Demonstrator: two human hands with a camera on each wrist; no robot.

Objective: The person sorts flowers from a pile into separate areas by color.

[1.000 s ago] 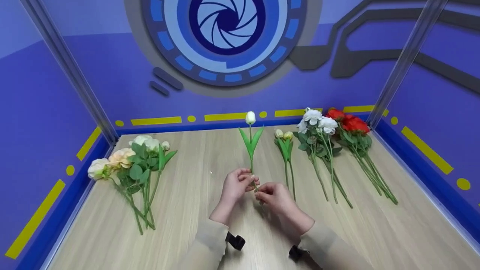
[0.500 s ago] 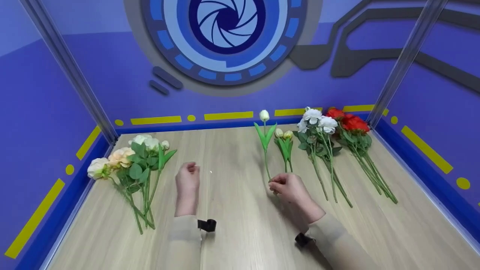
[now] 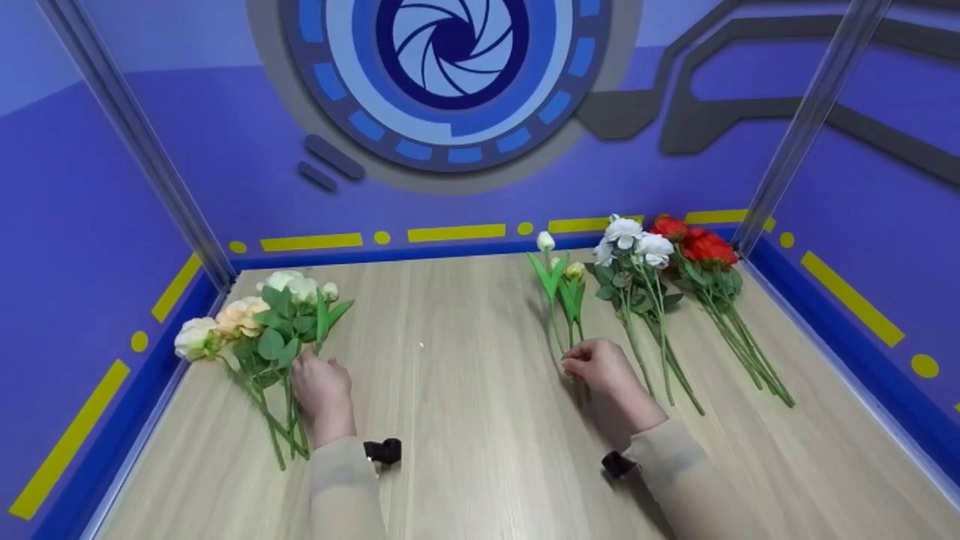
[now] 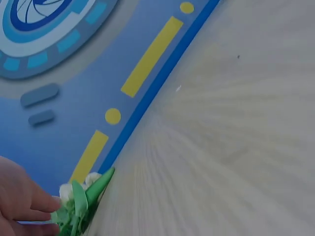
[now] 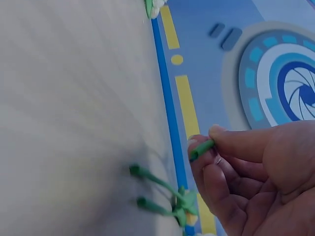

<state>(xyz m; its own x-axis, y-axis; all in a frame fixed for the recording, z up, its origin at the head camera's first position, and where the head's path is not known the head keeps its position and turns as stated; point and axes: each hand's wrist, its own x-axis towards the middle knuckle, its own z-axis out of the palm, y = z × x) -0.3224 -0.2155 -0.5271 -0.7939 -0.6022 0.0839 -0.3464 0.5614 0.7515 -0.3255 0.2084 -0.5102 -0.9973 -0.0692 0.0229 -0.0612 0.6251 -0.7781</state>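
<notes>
Because the white tulip (image 3: pixel 552 288) was held only near the lower end of its stem, I rated twisting as the chief hazard. The right hand (image 3: pixel 604 371) pinched that stem between thumb and fingertips, over the right part of the desk (image 3: pixel 465 427); with bud and leaves so far from the pinch, a slight roll of the fingers could have swung the flower off line.

Just beneath, in the head view, the tulip's leaves overlapped the tulip pair (image 3: pixel 572 297). I could not establish whether leaves touched, but lowering there risked a snag that would drag or scatter the pair. The right wrist view showed the pair's stem ends apart from the held one.

Beyond these, the white ruffled flowers (image 3: pixel 625 234) sat near enough to be brushed by a wide sweep; the red flowers (image 3: pixel 705 246), farther right, were less exposed.

At the far left, the left hand (image 3: pixel 322 386) was over the stems of the mixed bunch (image 3: pixel 274 345). I could not tell whether its fingers gripped anything. Those stems crossed, so pulling one could, in my judgement, bring out its neighbours.
</notes>
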